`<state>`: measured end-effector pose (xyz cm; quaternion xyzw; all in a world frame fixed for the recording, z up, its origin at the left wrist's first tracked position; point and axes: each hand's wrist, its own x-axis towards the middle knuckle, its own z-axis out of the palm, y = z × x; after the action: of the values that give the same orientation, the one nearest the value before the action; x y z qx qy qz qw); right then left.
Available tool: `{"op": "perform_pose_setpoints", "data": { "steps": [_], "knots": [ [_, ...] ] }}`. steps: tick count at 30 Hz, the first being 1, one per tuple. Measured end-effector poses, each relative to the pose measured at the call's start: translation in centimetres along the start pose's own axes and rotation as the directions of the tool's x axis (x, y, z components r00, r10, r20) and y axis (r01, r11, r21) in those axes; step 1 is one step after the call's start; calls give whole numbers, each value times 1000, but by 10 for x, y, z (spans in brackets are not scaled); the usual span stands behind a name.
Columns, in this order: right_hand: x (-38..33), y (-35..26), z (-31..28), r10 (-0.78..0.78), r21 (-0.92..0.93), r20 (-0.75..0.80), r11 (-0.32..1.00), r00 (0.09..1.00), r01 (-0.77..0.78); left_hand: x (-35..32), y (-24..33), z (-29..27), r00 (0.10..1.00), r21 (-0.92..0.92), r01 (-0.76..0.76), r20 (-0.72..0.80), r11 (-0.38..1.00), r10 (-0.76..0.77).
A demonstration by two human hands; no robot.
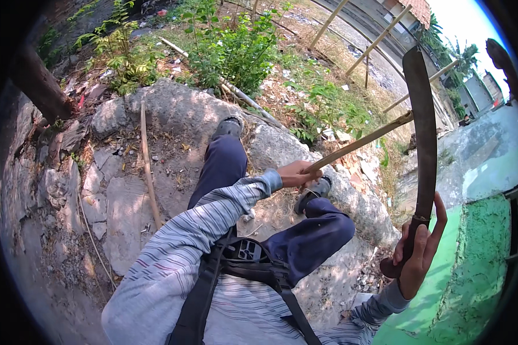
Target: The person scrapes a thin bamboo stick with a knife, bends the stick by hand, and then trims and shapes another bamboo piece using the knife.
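In my left hand [295, 174] is one end of a thin wooden stick [360, 143], the fingers closed round it. The stick slants up to the right, and its far end appears to meet or pass near the blade of a machete [424, 132]; contact cannot be told for sure. My right hand [418, 256] is closed on the machete's dark handle, with a finger stretched up along the blade's base. The long, dark, slightly curved blade stands nearly upright, tip at the top.
Another stick [147, 164] lies on the broken stone ground to the left. Green bushes [230, 54] grow beyond the rock ledge, near a pale pole [250, 102]. A green painted wall [472, 259] stands close on the right; a tree trunk [43, 86] rises at the far left.
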<state>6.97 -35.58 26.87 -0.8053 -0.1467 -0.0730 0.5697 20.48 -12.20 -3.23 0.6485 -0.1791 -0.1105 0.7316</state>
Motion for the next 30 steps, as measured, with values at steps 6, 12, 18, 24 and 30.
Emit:
{"op": "perform_pose_setpoints", "data": {
  "steps": [6, 12, 18, 24, 30],
  "knots": [
    [8, -27, -19, -86, -119, -19, 989, 996, 83, 21, 4, 3, 958, 294, -209, -128, 933, 255],
    [19, -38, -19, -123, -108, -49, 987, 991, 117, 45, 31, 2, 813, 289, -406, -319, 867, 487],
    [14, -19, -10, 46, -128, 99, 991, 994, -33, 40, -38, -3, 805, 373, -323, -376, 870, 460],
    [17, -39, -29, -32, -93, -2, 995, 999, 32, 55, 9, 12, 788, 364, -332, -400, 870, 468],
    [24, -16, -31, -15, -185, 117, 982, 993, 37, 55, -47, -3, 755, 426, -306, -436, 852, 490]
  ]
}}
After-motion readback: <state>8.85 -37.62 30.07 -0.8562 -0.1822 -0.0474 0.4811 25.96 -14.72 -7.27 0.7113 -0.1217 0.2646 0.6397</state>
